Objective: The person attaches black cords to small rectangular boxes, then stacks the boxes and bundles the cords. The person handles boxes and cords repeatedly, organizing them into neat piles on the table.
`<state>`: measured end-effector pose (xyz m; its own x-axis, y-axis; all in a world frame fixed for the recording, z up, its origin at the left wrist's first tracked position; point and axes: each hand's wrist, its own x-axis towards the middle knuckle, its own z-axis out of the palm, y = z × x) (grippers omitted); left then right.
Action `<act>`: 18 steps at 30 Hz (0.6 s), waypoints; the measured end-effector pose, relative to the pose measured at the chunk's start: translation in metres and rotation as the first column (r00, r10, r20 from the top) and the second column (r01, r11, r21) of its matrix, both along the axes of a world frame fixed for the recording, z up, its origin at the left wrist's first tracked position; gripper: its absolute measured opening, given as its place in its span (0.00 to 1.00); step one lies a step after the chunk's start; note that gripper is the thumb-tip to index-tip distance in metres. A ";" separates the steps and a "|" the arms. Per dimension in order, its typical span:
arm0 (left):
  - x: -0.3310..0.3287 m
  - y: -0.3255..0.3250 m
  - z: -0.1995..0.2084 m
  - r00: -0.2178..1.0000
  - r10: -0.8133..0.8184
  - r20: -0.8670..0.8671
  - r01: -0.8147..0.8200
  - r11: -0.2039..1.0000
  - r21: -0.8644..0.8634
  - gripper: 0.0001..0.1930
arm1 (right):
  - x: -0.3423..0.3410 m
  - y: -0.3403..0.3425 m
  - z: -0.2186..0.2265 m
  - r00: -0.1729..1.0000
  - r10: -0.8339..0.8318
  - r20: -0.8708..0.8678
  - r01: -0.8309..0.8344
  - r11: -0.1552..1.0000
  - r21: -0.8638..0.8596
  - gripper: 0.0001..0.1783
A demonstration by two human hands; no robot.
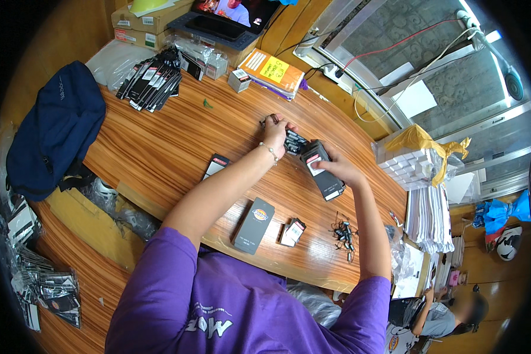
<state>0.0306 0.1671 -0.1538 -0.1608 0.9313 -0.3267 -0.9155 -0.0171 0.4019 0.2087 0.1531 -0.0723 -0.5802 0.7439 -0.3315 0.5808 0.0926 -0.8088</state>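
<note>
My right hand (341, 167) grips a thick stack of black hang tags (329, 184) with a white-and-red label on top. To its left, my left hand (275, 134) is closed around the end of a bunch of black tag cords (294, 142), which reaches to the top of the stack. A black tag (217, 164) lies partly behind my left forearm. Nearer me on the table are a neat pile of dark grey tags (254, 225), a small pile of white labels (292, 232) and a tangle of loose black cords (343, 235).
At the far left of the wooden table (177, 144) is a heap of black tags (151, 82). A small white box (239, 80) stands beside orange notebooks (274, 72). A navy bag (56, 130) lies left, bagged white boxes (407, 160) right. Another person (439, 318) sits lower right.
</note>
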 end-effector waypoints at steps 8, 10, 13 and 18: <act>-0.047 0.012 -0.025 0.889 -0.145 -0.434 0.147 0.989 -0.029 0.05 | -0.018 -0.034 -0.022 0.841 -0.073 0.536 -0.321 0.730 0.603 0.46; -0.065 0.010 -0.027 0.814 -0.158 -0.559 0.166 0.985 -0.036 0.06 | -0.014 -0.034 -0.031 0.877 -0.089 0.472 -0.289 0.689 0.665 0.48; -0.097 0.000 0.004 -0.004 -0.356 -0.935 0.430 0.843 -0.323 0.13 | -0.009 -0.036 -0.042 0.923 -0.113 0.369 -0.209 0.658 0.724 0.49; -0.053 -0.057 0.043 -0.350 0.310 -0.884 0.356 0.917 0.181 0.20 | -0.005 -0.033 -0.049 0.934 -0.162 0.318 -0.112 0.712 0.693 0.51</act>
